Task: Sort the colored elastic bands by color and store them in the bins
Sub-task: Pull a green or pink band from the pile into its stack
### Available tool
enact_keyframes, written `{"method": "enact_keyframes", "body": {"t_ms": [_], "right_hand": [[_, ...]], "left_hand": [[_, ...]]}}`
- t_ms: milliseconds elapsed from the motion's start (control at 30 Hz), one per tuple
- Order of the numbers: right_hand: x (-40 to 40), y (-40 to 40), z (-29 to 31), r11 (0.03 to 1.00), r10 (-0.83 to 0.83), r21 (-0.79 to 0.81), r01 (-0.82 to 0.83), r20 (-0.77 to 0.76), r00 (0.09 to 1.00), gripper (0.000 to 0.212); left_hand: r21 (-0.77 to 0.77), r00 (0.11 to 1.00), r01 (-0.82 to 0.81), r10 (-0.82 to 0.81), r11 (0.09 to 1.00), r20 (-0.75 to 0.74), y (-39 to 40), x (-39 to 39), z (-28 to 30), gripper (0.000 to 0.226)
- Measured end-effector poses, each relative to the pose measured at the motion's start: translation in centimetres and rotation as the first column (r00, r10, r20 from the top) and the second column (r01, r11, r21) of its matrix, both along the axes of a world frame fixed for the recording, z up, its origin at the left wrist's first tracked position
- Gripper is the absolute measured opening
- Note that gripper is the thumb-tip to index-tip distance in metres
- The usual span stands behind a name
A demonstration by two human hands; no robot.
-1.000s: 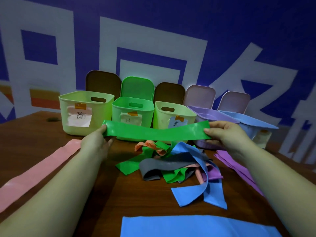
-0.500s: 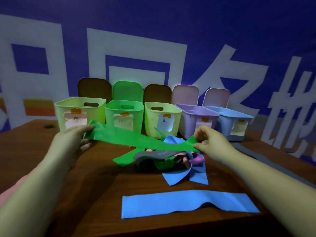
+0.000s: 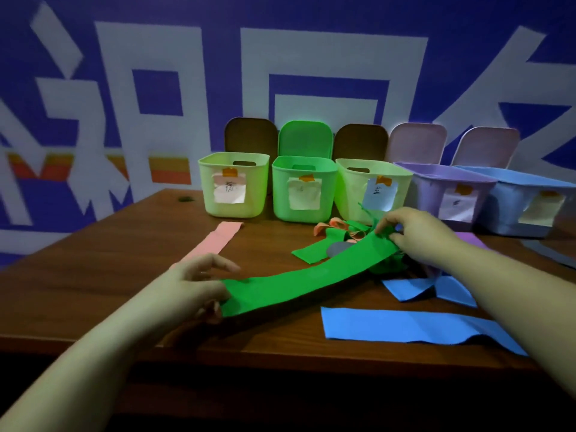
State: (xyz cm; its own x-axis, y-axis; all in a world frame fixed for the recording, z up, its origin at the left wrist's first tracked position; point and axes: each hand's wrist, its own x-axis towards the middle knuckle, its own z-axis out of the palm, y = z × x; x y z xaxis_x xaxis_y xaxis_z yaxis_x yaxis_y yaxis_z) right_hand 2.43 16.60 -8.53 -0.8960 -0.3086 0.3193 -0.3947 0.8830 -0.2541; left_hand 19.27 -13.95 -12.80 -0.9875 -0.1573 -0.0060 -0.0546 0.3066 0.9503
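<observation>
a person stands at the counter with a long green band drawn out between both hands. the left hand pinches the near-left end of it, thumb over the top and fingers curled beneath, low over the counter; the right hand pinches the far-right end, raised a little over the tangled heap of bands. so the band's long axis runs on a slant, from near left up to far right, sagging slightly in the middle and passing over a second green piece and a grey one in the heap. the row of bins stands along the far edge, and the green bin, second from the left, lies beyond the middle of the band, farther than both hands. the right hand looks the nearer of the two to it, though the gap is not great. my guess is the band must be gathered or folded along its length before it fits, then carried away from the body toward that bin. a pink band lies flat at the left, and a blue band lies flat at the near right, neither touched by a hand.
</observation>
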Motion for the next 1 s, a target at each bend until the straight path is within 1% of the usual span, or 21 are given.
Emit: {"method": "enact_keyframes", "body": {"t_ms": [33, 167, 267, 367, 433, 533, 633, 733, 833, 1000], "right_hand": [[-0.4, -0.6, 0.1, 0.999, -0.003, 0.040, 0.004, -0.005, 1.000, 0.030], [-2.4, -3.2, 0.6, 0.965, -0.020, 0.260, 0.034, -0.056, 0.998, 0.041], [-3.8, -5.3, 1.0, 0.954, 0.000, 0.300, 0.030, -0.098, 0.995, 0.044], [-5.0, -7.5, 1.1, 0.950, 0.012, 0.312, 0.023, -0.107, 0.994, 0.046], [-5.7, -9.1, 1.0, 0.950, 0.025, 0.312, 0.009, -0.103, 0.994, 0.046], [-6.5, -11.6, 1.0, 0.957, 0.053, 0.288, -0.019, -0.109, 0.993, 0.046], [-7.0, -14.3, 0.5, 0.973, 0.087, 0.219, -0.067, -0.083, 0.993, 0.043], [-7.3, -16.9, -0.3, 0.979, 0.135, 0.162, -0.123, -0.064, 0.989, 0.041], [-8.0, -18.8, -1.0, 0.976, 0.175, 0.138, -0.167, -0.049, 0.983, 0.044], [-8.7, -21.1, -2.4, 0.973, 0.204, 0.110, -0.201, -0.014, 0.979, 0.043]], "left_hand": [[-0.034, 1.000, 0.005, -0.005, 0.999, -0.008, 0.2, -0.1, 0.0, 0.025], [-0.174, 0.997, 0.063, -0.053, 0.983, 0.059, 0.9, -0.2, 0.3, 0.022], [-0.226, 0.996, 0.061, -0.045, 0.972, 0.078, 0.5, -0.7, 0.5, 0.020], [-0.212, 0.993, 0.076, -0.053, 0.974, 0.110, 0.3, -1.1, 0.5, 0.022], [-0.178, 0.986, 0.104, -0.077, 0.979, 0.150, 0.3, -1.4, 0.6, 0.024], [-0.175, 0.970, 0.160, -0.123, 0.971, 0.208, 0.0, -2.2, 0.6, 0.027], [-0.195, 0.945, 0.235, -0.176, 0.952, 0.277, -0.4, -2.7, 0.8, 0.032], [-0.274, 0.926, 0.281, -0.184, 0.920, 0.331, -0.6, -2.9, 1.2, 0.039], [-0.391, 0.924, 0.296, -0.157, 0.871, 0.349, -0.5, -2.8, 1.6, 0.047], [-0.599, 0.921, 0.335, -0.120, 0.727, 0.370, -0.6, -2.7, 2.0, 0.060]]}}
